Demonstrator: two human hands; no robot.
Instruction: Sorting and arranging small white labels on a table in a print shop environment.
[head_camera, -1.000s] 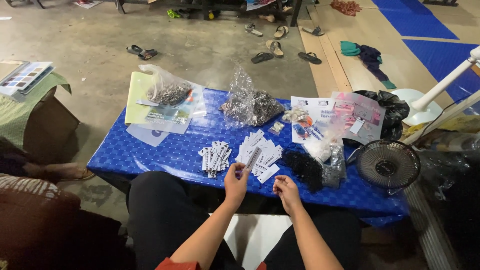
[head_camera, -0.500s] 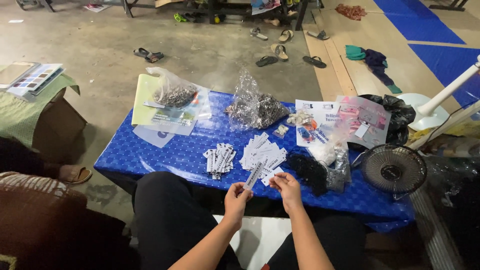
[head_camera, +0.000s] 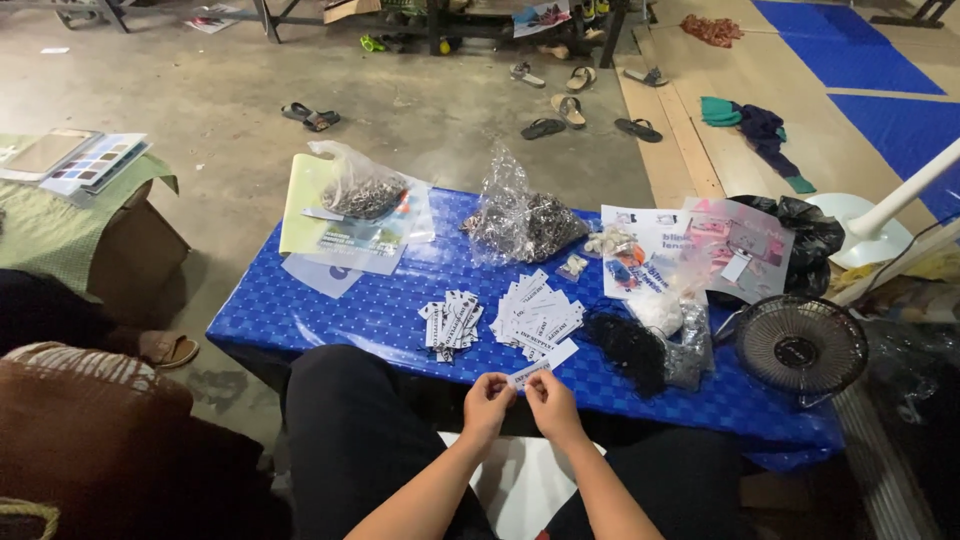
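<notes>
Your left hand (head_camera: 487, 396) and right hand (head_camera: 549, 395) pinch a light, bendable paper tag (head_camera: 530, 373) by its ends above the desk (head_camera: 330, 310).

1. Bare blue bench (head_camera: 330, 310) along the near-left edge gives open passage.
2. Card piles (head_camera: 535, 318) and black netting (head_camera: 630, 350) crowd the near middle.
3. A small fan (head_camera: 800, 345) blocks the right end.

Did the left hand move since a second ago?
Yes. The left hand has come down off the blue table, away from the pile of white tags, toward the lap, and now pinches one white tag with the right hand.
</notes>
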